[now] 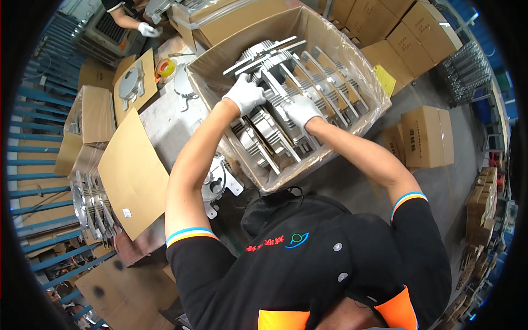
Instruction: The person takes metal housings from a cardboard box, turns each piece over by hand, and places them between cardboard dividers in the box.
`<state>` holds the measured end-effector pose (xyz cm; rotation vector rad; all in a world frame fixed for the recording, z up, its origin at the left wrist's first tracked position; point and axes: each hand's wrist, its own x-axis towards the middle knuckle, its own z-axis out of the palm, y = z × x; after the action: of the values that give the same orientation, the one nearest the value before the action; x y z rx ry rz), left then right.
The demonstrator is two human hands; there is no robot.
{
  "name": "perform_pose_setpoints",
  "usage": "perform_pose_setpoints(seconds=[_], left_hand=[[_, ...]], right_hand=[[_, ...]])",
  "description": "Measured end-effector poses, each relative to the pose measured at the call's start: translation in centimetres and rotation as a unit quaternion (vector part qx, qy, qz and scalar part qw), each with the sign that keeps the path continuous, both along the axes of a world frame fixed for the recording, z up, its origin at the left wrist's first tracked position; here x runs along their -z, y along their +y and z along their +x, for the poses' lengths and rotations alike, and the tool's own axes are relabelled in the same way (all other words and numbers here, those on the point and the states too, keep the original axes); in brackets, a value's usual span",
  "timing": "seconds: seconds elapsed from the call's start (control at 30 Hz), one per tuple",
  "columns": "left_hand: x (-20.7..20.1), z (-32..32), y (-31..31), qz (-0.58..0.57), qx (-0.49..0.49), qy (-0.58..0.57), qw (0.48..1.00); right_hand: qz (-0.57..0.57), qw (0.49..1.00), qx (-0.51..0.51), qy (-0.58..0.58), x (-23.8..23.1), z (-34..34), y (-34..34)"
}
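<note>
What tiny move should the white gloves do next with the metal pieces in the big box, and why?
Perhaps the left hand should gently turn the crosswise metal piece: it sits at a different angle from the row of metal pieces in the box, and that hand is close by. The right hand is over the row.

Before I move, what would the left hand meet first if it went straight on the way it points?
Likely the grey metal casting lying crosswise just ahead of the left hand; they may already touch, but depth there is unclear.
</note>
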<state>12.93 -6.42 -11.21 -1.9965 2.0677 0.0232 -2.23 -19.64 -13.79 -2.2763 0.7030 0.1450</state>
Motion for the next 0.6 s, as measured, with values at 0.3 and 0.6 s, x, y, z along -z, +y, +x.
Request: perform_pose_setpoints(seconds=[0.3, 0.6], left_hand=[[1.0, 0.0, 0.1, 0.045, 0.011, 0.126, 0.991], [-1.5, 0.1, -0.3, 0.117, -0.011, 0.156, 0.981]], right_hand=[[-0.012, 1.000, -0.011, -0.013, 0.2, 0.1, 0.6], [-0.048, 0.997, -0.057, 0.003, -1.2, -0.9, 2.6]])
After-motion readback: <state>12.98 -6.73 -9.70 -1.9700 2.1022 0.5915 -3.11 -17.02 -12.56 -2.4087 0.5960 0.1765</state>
